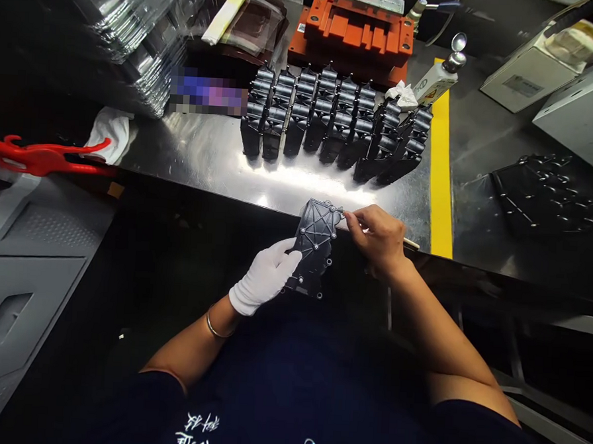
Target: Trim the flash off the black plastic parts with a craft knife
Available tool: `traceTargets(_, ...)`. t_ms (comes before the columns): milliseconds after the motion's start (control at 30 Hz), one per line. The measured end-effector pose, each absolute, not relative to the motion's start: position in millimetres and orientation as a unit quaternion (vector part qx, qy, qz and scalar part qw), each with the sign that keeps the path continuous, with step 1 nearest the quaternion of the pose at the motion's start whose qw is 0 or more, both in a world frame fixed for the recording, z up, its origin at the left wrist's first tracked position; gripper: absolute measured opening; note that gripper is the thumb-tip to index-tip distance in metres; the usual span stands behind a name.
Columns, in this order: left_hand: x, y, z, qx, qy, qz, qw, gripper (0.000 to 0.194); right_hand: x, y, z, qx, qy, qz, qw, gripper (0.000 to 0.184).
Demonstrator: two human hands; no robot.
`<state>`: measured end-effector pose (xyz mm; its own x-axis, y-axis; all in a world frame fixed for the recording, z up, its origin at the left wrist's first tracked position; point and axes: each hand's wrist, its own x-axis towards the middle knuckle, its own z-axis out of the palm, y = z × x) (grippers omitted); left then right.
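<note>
My left hand (268, 273), in a white glove, grips a flat black plastic part (315, 239) by its left edge. The part has crossed ribs, small round bosses and eyelets along its rim, and is held up at the front edge of the bench. My bare right hand (378, 236) is closed around a slim tool (411, 243), whose pale end sticks out past the palm. Its thin tip meets or nearly touches the part's upper right corner. The fingers hide most of the tool, so its exact kind cannot be told.
Several black moulded parts (326, 117) stand in a row on the metal bench (205, 151). Behind them is an orange fixture (361, 30), with a white dispenser bottle (436, 80) to its right. Yellow tape (442, 176) crosses the bench. Red-handled pliers (46, 156) and wrapped stacks (132, 34) are left.
</note>
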<state>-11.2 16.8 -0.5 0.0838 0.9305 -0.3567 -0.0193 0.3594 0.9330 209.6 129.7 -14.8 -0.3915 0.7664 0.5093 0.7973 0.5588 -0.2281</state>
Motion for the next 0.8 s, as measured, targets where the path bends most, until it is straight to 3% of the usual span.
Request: traceTargets(800, -14.0, 19.2, -2.4, 0.430, 0.567, 0.402, 0.577, 0.042, 198.2, 139.0, -17.9, -0.468, -0.820, -0.046, 0.326, 0.041)
